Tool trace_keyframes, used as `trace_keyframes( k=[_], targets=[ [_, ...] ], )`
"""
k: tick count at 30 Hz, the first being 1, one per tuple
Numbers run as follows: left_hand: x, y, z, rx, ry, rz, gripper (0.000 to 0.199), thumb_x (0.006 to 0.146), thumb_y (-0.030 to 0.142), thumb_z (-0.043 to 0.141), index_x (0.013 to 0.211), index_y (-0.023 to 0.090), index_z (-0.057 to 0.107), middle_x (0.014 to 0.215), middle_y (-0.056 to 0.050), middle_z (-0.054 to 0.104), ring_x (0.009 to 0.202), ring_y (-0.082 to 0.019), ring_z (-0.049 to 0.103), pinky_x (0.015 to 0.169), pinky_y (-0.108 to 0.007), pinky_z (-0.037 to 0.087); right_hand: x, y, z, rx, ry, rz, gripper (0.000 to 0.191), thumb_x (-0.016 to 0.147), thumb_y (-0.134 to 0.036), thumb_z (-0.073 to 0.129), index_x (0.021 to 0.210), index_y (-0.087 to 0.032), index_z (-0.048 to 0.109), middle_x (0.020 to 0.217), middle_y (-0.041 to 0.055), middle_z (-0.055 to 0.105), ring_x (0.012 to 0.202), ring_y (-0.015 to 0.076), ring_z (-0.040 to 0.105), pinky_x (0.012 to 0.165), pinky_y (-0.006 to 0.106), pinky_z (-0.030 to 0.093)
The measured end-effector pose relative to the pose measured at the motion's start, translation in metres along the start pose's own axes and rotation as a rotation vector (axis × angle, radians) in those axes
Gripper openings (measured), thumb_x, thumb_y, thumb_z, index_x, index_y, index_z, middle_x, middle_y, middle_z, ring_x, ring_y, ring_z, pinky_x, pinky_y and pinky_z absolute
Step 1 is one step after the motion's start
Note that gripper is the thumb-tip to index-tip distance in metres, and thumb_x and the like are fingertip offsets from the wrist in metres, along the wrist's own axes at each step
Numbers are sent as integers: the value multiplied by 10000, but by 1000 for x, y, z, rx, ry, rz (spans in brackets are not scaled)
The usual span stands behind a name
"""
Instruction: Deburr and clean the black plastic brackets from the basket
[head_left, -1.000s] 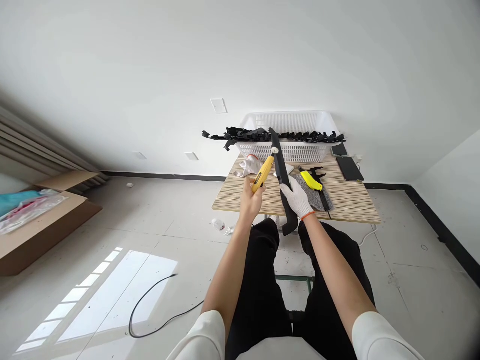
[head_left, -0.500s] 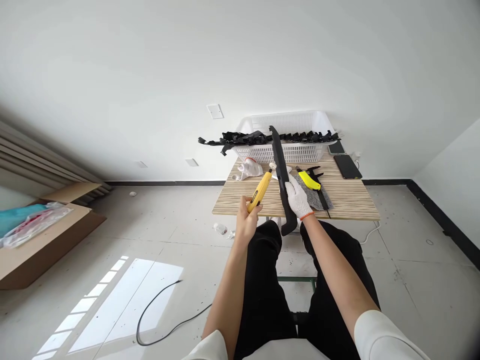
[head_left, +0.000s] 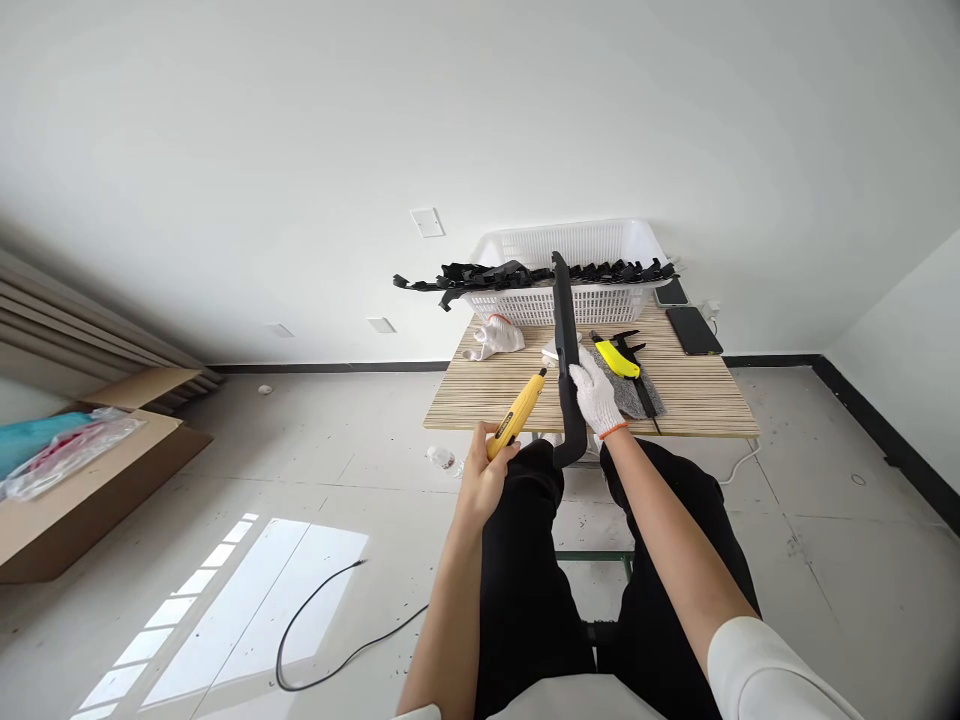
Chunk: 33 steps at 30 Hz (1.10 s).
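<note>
My bare left hand is closed around a yellow pen-shaped rotary tool, its dark tip pointing up and away from me. In my right hand, which wears a white knit glove with an orange cuff, is a long black plastic strip with a bent near end. The strip stands roughly lengthwise, from above my knees to in front of the basket. A small gap separates the tool's tip from the strip. Beside the gloved hand lie a yellow-handled cutter and a black caliper on a grey cloth.
A white plastic basket on the wooden table carries several black strips across its top. Another white glove lies at the table's left. Two phones are at the right, the nearer one dark-screened. A black cable crosses the floor.
My left hand has drawn the yellow tool slightly down and left, away from the strip. The black strip has turned in my right hand; its near end has shifted left and its far end right.
</note>
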<state>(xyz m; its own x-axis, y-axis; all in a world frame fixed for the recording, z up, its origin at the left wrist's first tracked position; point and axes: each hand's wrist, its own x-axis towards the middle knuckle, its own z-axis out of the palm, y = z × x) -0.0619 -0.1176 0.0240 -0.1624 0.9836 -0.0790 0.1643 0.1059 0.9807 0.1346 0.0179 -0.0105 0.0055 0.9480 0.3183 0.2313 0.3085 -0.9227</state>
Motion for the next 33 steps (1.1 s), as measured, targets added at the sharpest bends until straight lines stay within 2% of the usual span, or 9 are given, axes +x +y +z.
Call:
trace_keyframes(
  k=[9, 14, 17, 21, 25, 29, 33],
  targets=[
    [-22, -11, -30, 72, -65, -56, 284, 826, 375, 649, 959, 256, 428, 617, 95, 410, 516, -94, 303, 531, -244, 256, -1, -8, 0, -73, 2, 65, 573, 985, -434, 388, 1536, -288, 444, 1546, -8, 494, 1431, 254, 452, 1212, 450, 321],
    [-39, -11, -47, 201, -76, -40, 265, 802, 389, 653, 938, 248, 474, 613, 78, 428, 577, -126, 341, 612, -273, 266, -2, -11, -1, -102, -3, 71, 570, 984, -440, 381, 1536, -312, 440, 1525, -14, 518, 1417, 264, 466, 1192, 475, 349],
    [-50, -10, -53, 258, -127, -62, 269, 815, 421, 639, 959, 251, 488, 647, 61, 466, 596, -140, 355, 624, -282, 274, -1, -12, -1, -114, -4, 72, 557, 983, -435, 382, 1524, -324, 454, 1513, -17, 531, 1399, 269, 483, 1175, 482, 368],
    [-59, -12, -54, 320, -169, -53, 357, 842, 547, 630, 982, 250, 491, 683, 50, 442, 582, -136, 328, 591, -281, 259, 0, -11, 0, -119, -7, 54, 555, 976, -413, 385, 1513, -298, 468, 1523, 0, 520, 1393, 274, 486, 1169, 477, 374],
    [-62, -17, -57, 324, -159, -36, 412, 857, 612, 610, 995, 247, 476, 690, 58, 409, 576, -125, 302, 585, -276, 256, 1, -9, 0, -119, -2, 56, 554, 975, -418, 387, 1507, -294, 476, 1535, -1, 507, 1408, 270, 472, 1184, 472, 352],
    [-59, -25, -63, 280, -134, 3, 388, 901, 601, 558, 1058, 258, 466, 679, 67, 393, 572, -126, 306, 597, -273, 290, 0, -6, 0, -127, -2, 67, 565, 984, -460, 371, 1519, -301, 463, 1513, 2, 531, 1401, 282, 481, 1174, 483, 367],
    [-46, -31, -64, 273, -74, 54, 357, 906, 574, 575, 1014, 248, 477, 666, 61, 469, 556, -123, 356, 585, -261, 326, 0, -5, 0, -131, 1, 59, 570, 980, -442, 383, 1525, -293, 457, 1525, 4, 519, 1399, 287, 485, 1173, 484, 372]
  ],
)
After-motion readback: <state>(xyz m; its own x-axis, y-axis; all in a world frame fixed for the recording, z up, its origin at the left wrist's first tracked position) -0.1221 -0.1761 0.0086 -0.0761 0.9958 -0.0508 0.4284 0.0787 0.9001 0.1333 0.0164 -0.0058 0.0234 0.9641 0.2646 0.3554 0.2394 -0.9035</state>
